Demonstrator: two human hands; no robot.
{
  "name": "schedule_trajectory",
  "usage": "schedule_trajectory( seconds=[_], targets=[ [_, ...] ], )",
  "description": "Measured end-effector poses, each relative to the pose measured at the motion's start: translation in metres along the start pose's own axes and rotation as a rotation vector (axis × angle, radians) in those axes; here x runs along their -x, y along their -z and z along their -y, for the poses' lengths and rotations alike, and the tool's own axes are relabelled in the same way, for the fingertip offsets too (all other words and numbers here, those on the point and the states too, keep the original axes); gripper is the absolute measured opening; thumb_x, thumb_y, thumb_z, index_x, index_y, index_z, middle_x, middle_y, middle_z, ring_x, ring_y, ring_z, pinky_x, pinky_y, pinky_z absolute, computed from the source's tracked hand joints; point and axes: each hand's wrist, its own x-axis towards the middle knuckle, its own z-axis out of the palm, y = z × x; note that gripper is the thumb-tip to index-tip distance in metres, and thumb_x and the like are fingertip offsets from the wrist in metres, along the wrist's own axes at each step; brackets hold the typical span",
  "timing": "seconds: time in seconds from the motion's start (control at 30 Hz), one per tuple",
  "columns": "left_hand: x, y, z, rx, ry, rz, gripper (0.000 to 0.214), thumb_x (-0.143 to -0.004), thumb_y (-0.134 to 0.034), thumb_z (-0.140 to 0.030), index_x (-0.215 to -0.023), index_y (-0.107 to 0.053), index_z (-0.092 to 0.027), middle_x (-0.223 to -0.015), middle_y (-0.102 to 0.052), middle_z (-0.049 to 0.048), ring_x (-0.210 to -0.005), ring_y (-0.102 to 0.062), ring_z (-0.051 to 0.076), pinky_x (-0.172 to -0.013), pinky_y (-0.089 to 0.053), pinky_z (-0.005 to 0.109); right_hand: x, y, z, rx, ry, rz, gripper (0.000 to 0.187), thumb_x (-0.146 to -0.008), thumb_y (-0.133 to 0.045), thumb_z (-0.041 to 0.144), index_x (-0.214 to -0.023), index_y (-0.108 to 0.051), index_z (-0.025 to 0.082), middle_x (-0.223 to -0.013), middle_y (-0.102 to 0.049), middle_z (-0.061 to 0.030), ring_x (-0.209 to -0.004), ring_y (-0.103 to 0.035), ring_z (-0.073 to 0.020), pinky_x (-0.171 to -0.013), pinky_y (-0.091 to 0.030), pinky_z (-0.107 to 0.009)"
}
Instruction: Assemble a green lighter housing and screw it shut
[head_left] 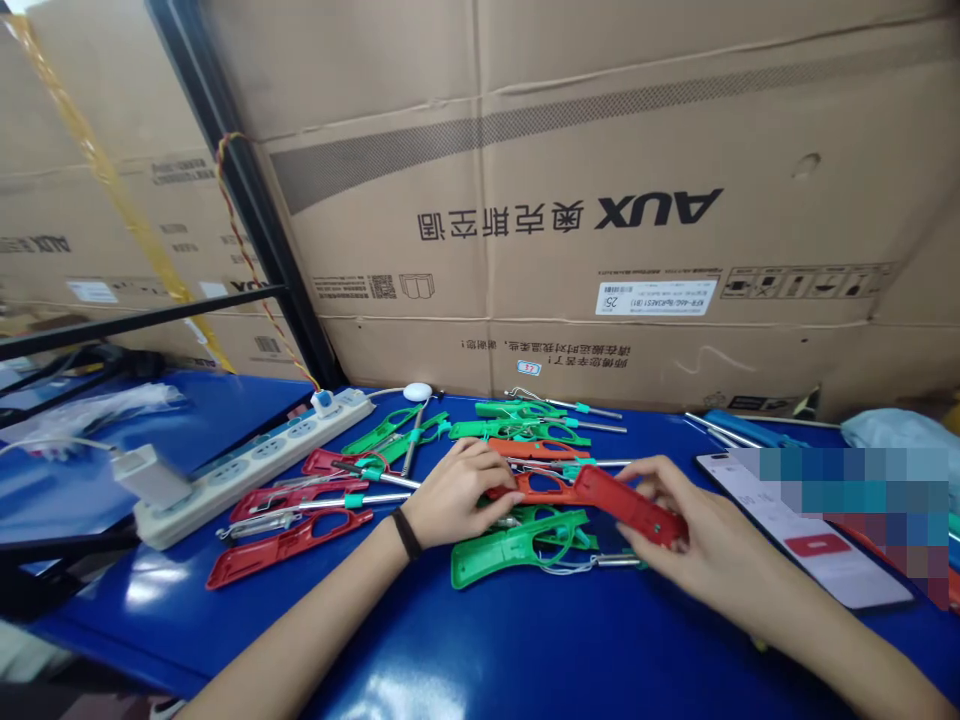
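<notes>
Counted on blue table (480, 640): red plastic handles (289, 548), at least six, three toward left edge; green plastic handles (517, 545), at least five, mostly mid-surface; power strip (247, 465), one, toward back-left corner; phone (750, 500), one, toward right edge. Overlapped pieces not tallied exactly.

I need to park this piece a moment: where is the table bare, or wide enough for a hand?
Bare blue table lies at the front edge between the forearms, below the green handle. Another patch is front-left, below the red handles. The middle around the held red handle is crowded, from power strip to phone.
</notes>
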Motion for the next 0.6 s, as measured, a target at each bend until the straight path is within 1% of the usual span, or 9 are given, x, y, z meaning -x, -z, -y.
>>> schedule_trajectory(
  seconds=[0.1,0.17,0.2,0.27,0.33,0.4,0.47,0.53,0.6],
  targets=[
    [-0.002,0.009,0.008,-0.113,0.054,-0.119,0.021,-0.092,-0.047,-0.029,-0.084,-0.065,-0.02,-0.086,-0.067,0.001,-0.083,-0.056,0.017,-0.09,-0.034,0.037,-0.002,0.01,-0.003,0.089,-0.036,-0.163,0.03,-0.082,-0.056,0.041,-0.105,-0.045,0.025,-0.095,-0.065,-0.0037,-0.076,-0.065,-0.0188,-0.064,-0.051,-0.028],
    [-0.001,0.019,0.017,-0.209,0.114,-0.226,0.023,-0.092,-0.047,-0.028,-0.08,-0.064,-0.019,-0.083,-0.068,0.0013,-0.082,-0.057,0.018,-0.091,-0.033,0.038,-0.001,0.014,-0.001,0.13,-0.006,-0.193,0.033,-0.08,-0.059,0.045,-0.105,-0.05,0.026,-0.097,-0.066,-0.0028,-0.08,-0.065,-0.0193,-0.068,-0.051,-0.029],
    [0.0,0.026,0.022,-0.251,0.154,-0.287,0.023,-0.092,-0.047,-0.028,-0.078,-0.064,-0.019,-0.082,-0.068,0.0013,-0.082,-0.058,0.018,-0.091,-0.033,0.039,-0.001,0.014,0.002,0.127,0.03,-0.154,0.032,-0.079,-0.06,0.044,-0.105,-0.052,0.027,-0.098,-0.066,-0.0018,-0.082,-0.064,-0.0187,-0.07,-0.051,-0.028],
    [0.007,0.044,0.032,-0.3,0.272,-0.46,0.024,-0.09,-0.049,-0.03,-0.076,-0.064,-0.019,-0.079,-0.069,0.0013,-0.08,-0.059,0.018,-0.09,-0.035,0.038,0.002,0.011,0.01,0.096,0.115,0.001,0.027,-0.08,-0.062,0.04,-0.104,-0.055,0.029,-0.099,-0.065,0.0008,-0.086,-0.064,-0.017,-0.074,-0.05,-0.026],
    [0.02,0.066,0.038,-0.264,0.416,-0.67,0.028,-0.09,-0.048,-0.033,-0.074,-0.065,-0.018,-0.074,-0.068,0.0009,-0.074,-0.06,0.017,-0.083,-0.04,0.033,0.006,0.003,0.019,0.06,0.159,0.182,0.025,-0.079,-0.064,0.035,-0.103,-0.057,0.032,-0.1,-0.065,0.0036,-0.089,-0.063,-0.0152,-0.077,-0.05,-0.024],
    [0.038,0.088,0.04,-0.167,0.59,-0.84,0.031,-0.09,-0.047,-0.036,-0.075,-0.066,-0.016,-0.073,-0.067,0.0009,-0.071,-0.061,0.016,-0.073,-0.044,0.027,0.012,-0.006,0.027,0.047,0.153,0.302,0.028,-0.077,-0.067,0.032,-0.103,-0.058,0.035,-0.101,-0.065,0.0063,-0.091,-0.063,-0.0142,-0.078,-0.05,-0.022],
    [0.06,0.107,0.039,-0.127,0.717,-0.83,0.035,-0.089,-0.048,-0.041,-0.077,-0.067,-0.015,-0.072,-0.066,0.0002,-0.073,-0.061,0.017,-0.073,-0.044,0.027,0.019,-0.014,0.03,0.061,0.146,0.355,0.031,-0.075,-0.07,0.031,-0.104,-0.059,0.038,-0.102,-0.066,0.0078,-0.093,-0.064,-0.0146,-0.08,-0.051,-0.021],
    [0.084,0.119,0.037,-0.145,0.797,-0.726,0.04,-0.088,-0.047,-0.048,-0.076,-0.066,-0.015,-0.075,-0.066,-0.0007,-0.077,-0.061,0.018,-0.077,-0.044,0.028,0.024,-0.021,0.03,0.102,0.186,0.361,0.033,-0.076,-0.069,0.035,-0.106,-0.058,0.04,-0.106,-0.066,0.0082,-0.097,-0.064,-0.0164,-0.081,-0.052,-0.022],
    [0.108,0.124,0.033,-0.187,0.84,-0.621,0.046,-0.086,-0.044,-0.056,-0.075,-0.066,-0.017,-0.075,-0.067,-0.0013,-0.076,-0.062,0.019,-0.077,-0.045,0.028,0.028,-0.025,0.027,0.147,0.271,0.353,0.034,-0.076,-0.068,0.039,-0.109,-0.058,0.041,-0.109,-0.067,0.0081,-0.099,-0.064,-0.018,-0.08,-0.053,-0.023]
  ],
)
